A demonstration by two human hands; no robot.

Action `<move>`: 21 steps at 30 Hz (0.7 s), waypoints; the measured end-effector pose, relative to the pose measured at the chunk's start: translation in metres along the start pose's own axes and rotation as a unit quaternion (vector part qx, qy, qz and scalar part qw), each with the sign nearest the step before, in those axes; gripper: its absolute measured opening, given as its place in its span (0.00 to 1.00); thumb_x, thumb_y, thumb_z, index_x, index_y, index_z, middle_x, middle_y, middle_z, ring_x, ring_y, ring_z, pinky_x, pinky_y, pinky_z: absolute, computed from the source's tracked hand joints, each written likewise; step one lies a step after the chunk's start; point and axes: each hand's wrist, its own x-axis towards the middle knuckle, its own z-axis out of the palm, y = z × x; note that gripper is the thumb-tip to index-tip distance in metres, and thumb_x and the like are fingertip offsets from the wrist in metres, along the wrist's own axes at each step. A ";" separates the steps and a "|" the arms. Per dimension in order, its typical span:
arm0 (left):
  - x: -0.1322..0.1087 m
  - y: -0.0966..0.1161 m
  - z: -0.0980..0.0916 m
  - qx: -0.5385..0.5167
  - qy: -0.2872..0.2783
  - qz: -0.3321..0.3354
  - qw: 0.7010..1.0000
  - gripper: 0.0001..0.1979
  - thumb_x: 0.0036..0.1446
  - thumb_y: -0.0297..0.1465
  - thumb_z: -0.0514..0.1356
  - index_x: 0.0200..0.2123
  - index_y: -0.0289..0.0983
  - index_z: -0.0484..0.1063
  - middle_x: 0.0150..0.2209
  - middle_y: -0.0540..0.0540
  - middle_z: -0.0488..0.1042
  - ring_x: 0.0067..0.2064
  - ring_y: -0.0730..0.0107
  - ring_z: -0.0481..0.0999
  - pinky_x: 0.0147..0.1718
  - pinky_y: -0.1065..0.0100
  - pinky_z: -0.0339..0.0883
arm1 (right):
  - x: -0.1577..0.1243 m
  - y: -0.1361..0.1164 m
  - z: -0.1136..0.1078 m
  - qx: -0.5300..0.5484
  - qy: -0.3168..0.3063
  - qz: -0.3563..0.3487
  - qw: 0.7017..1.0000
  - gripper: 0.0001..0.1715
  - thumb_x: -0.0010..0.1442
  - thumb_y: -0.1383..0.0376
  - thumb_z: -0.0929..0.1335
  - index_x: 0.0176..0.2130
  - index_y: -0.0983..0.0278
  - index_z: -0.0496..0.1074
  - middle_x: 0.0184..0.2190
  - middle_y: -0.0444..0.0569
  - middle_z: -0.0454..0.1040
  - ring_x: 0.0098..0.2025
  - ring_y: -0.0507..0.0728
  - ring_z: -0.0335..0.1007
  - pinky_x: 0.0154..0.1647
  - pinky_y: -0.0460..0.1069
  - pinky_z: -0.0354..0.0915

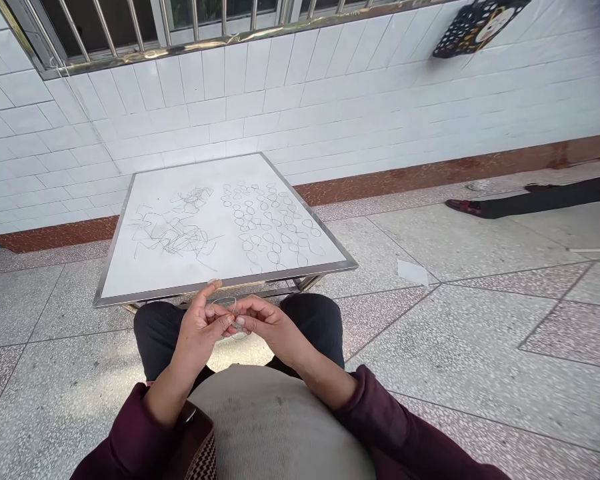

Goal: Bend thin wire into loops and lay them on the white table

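My left hand (200,327) and my right hand (267,323) meet just above my knees, in front of a low white table (220,167). Both pinch a thin piece of bent wire (227,307) between their fingertips; its loop shows between the two hands. On the table's left half lies a tangled pile of loose wire pieces (173,227). The right half carries several small wire loops (273,223) laid out in rows.
The table has a metal rim and stands against a white tiled wall below a barred window. Another person's dark-trousered leg and shoe (485,207) stretch over the floor at right. A scrap of white paper (413,272) lies on the terrazzo floor.
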 end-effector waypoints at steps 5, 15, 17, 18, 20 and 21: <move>0.002 0.003 -0.001 0.003 -0.007 -0.017 1.000 0.36 0.50 0.35 0.69 0.60 0.37 0.61 0.29 0.51 0.76 0.29 0.71 0.77 0.28 0.71 0.68 | 0.000 -0.003 0.003 0.074 0.014 0.043 0.996 0.10 0.56 0.58 0.74 0.35 0.61 0.76 0.30 0.42 0.71 0.29 0.50 0.61 0.33 0.47 0.60; 0.002 -0.008 -0.005 -0.041 0.032 0.011 0.999 0.25 0.54 0.38 0.67 0.54 0.40 0.68 0.33 0.50 0.72 0.35 0.66 0.81 0.29 0.70 0.74 | 0.002 -0.004 0.002 0.087 0.052 0.069 0.992 0.11 0.54 0.58 0.75 0.35 0.60 0.75 0.28 0.41 0.69 0.28 0.49 0.57 0.32 0.48 0.56; 0.002 -0.009 -0.006 -0.032 0.042 0.010 0.999 0.24 0.53 0.38 0.67 0.53 0.39 0.70 0.34 0.50 0.72 0.34 0.66 0.81 0.27 0.70 0.74 | 0.003 -0.004 0.002 0.077 0.053 0.070 0.993 0.11 0.54 0.57 0.75 0.35 0.60 0.76 0.28 0.41 0.69 0.28 0.50 0.57 0.33 0.48 0.56; 0.002 -0.009 -0.006 -0.026 0.048 0.011 0.998 0.24 0.53 0.38 0.67 0.52 0.39 0.70 0.34 0.50 0.73 0.33 0.66 0.81 0.27 0.70 0.73 | 0.003 -0.003 0.003 0.074 0.054 0.071 0.993 0.11 0.54 0.57 0.75 0.34 0.60 0.76 0.28 0.41 0.69 0.28 0.50 0.57 0.33 0.48 0.56; 0.002 -0.011 -0.007 -0.011 0.060 0.017 0.998 0.23 0.53 0.38 0.67 0.52 0.39 0.71 0.35 0.49 0.73 0.33 0.66 0.81 0.26 0.70 0.73 | 0.004 -0.003 0.004 0.071 0.056 0.074 0.993 0.12 0.53 0.57 0.75 0.34 0.60 0.76 0.27 0.41 0.69 0.28 0.50 0.57 0.33 0.48 0.56; 0.003 -0.012 -0.007 -0.003 0.065 0.023 0.998 0.23 0.53 0.37 0.67 0.52 0.39 0.71 0.34 0.49 0.74 0.33 0.67 0.81 0.26 0.71 0.73 | 0.004 -0.002 0.004 0.071 0.057 0.075 0.993 0.12 0.53 0.57 0.75 0.34 0.60 0.76 0.28 0.41 0.68 0.28 0.50 0.57 0.33 0.48 0.56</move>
